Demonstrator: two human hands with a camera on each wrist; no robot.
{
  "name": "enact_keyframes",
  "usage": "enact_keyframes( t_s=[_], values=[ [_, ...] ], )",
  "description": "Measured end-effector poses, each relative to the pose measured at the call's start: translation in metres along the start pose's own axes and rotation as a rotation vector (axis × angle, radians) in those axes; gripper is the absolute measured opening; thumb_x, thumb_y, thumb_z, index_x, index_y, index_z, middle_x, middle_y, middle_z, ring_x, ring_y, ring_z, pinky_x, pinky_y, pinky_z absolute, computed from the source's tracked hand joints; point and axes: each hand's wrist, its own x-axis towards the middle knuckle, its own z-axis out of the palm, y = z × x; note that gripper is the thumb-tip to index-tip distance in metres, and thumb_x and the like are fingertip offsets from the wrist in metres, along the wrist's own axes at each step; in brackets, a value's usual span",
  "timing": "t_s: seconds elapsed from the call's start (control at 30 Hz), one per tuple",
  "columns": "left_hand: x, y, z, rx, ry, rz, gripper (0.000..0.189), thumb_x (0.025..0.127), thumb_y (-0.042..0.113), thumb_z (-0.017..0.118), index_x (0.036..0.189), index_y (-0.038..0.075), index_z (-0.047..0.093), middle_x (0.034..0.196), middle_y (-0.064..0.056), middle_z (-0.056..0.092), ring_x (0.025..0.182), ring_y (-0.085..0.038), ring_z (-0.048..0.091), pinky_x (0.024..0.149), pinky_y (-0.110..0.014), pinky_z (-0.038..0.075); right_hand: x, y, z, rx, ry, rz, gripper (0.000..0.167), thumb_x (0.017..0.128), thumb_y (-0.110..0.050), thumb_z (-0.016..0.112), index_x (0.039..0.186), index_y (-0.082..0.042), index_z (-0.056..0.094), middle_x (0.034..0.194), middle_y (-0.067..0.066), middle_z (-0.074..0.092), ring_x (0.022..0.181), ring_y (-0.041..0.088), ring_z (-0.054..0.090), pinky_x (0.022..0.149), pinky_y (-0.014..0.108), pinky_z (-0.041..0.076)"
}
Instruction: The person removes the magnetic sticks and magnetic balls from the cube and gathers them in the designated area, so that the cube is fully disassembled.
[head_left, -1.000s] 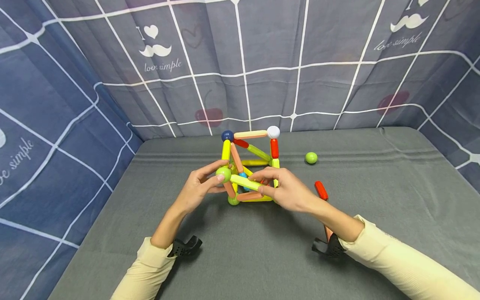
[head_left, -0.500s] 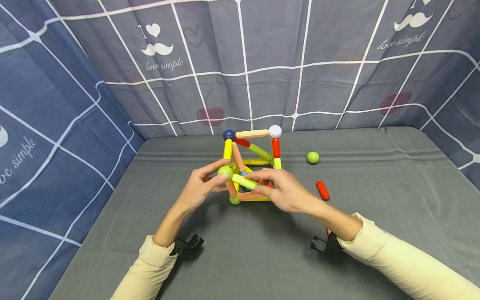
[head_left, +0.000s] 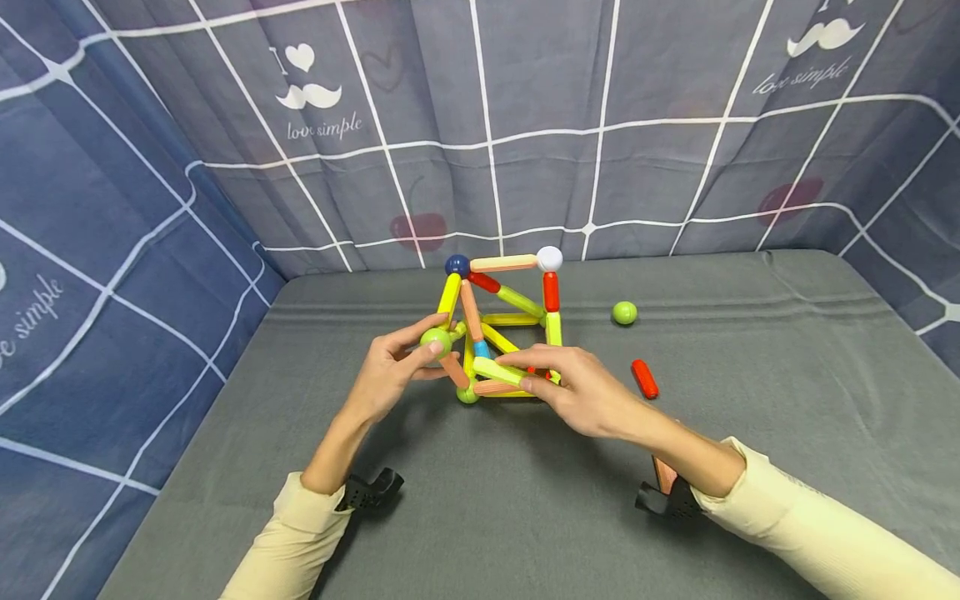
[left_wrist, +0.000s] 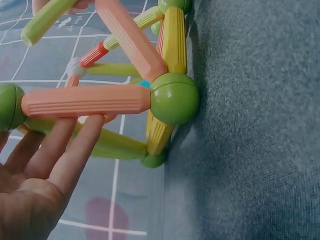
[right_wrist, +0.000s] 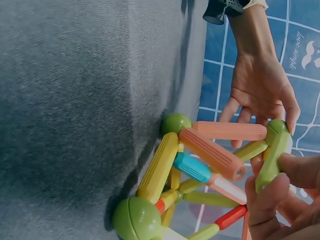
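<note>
A frame of magnetic rods and balls stands on the grey cloth, with a dark blue ball [head_left: 457, 266] and a white ball [head_left: 550, 258] on top. My left hand [head_left: 386, 367] grips a green ball [head_left: 436, 342] at the frame's upper front left corner, between thumb and fingers. A salmon rod [left_wrist: 85, 100] runs from that ball down to a lower green ball [left_wrist: 175, 99]. Between thumb and fingertips my right hand [head_left: 581, 387] pinches a lime magnetic rod [head_left: 498, 372] over the frame's front. Its left end points at the held ball, with a gap between them.
Right of the frame lie a loose green ball [head_left: 624, 313] and a red rod [head_left: 645, 379]. A salmon piece [head_left: 664, 475] shows partly under the right wrist. A patterned curtain [head_left: 540, 125] hangs behind the grey cloth surface [head_left: 480, 517].
The lime rod's left end has come away from the green ball. My left hand has shifted slightly left with the ball, and the frame's left yellow rod now leans more.
</note>
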Motion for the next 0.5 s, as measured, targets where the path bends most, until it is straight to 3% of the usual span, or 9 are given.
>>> enact_keyframes(
  t_s=[0.13, 0.23, 0.4, 0.5],
  values=[
    [0.000, 0.000, -0.001, 0.012, -0.031, -0.012, 0.047, 0.098, 0.005, 0.059, 0.143, -0.006, 0.047, 0.142, -0.026, 0.048, 0.107, -0.024, 0.066, 0.082, -0.044, 0.056, -0.004, 0.002, -0.002, 0.044, 0.031, 0.044, 0.036, 0.093, -0.006, 0.068, 0.127, -0.018, 0.068, 0.096, -0.005, 0.067, 0.082, 0.018, 0.058, 0.063, 0.031, 0.049],
    [0.000, 0.000, -0.001, 0.016, -0.036, -0.017, 0.048, 0.099, 0.007, 0.060, 0.143, -0.005, 0.046, 0.143, -0.026, 0.047, 0.107, -0.023, 0.066, 0.083, -0.044, 0.056, -0.006, 0.003, -0.004, 0.074, 0.029, 0.075, 0.037, 0.094, -0.007, 0.067, 0.130, -0.016, 0.066, 0.103, -0.004, 0.067, 0.085, 0.018, 0.059, 0.064, 0.031, 0.050],
    [0.000, 0.001, 0.001, 0.015, -0.066, -0.008, 0.050, 0.100, 0.009, 0.058, 0.145, -0.005, 0.043, 0.142, -0.031, 0.044, 0.108, -0.034, 0.064, 0.085, -0.043, 0.055, -0.013, 0.005, -0.007, 0.147, 0.001, 0.091, 0.052, 0.094, 0.000, 0.063, 0.142, -0.016, 0.053, 0.110, 0.004, 0.066, 0.088, 0.019, 0.063, 0.072, 0.036, 0.054],
    [0.001, 0.001, 0.003, 0.038, -0.077, -0.004, 0.050, 0.101, 0.008, 0.057, 0.146, -0.004, 0.042, 0.142, -0.032, 0.044, 0.111, -0.035, 0.062, 0.085, -0.042, 0.055, -0.020, 0.007, -0.010, 0.183, -0.023, 0.100, 0.062, 0.095, 0.003, 0.060, 0.150, -0.020, 0.042, 0.109, 0.009, 0.063, 0.087, 0.021, 0.065, 0.068, 0.035, 0.054]
  ],
)
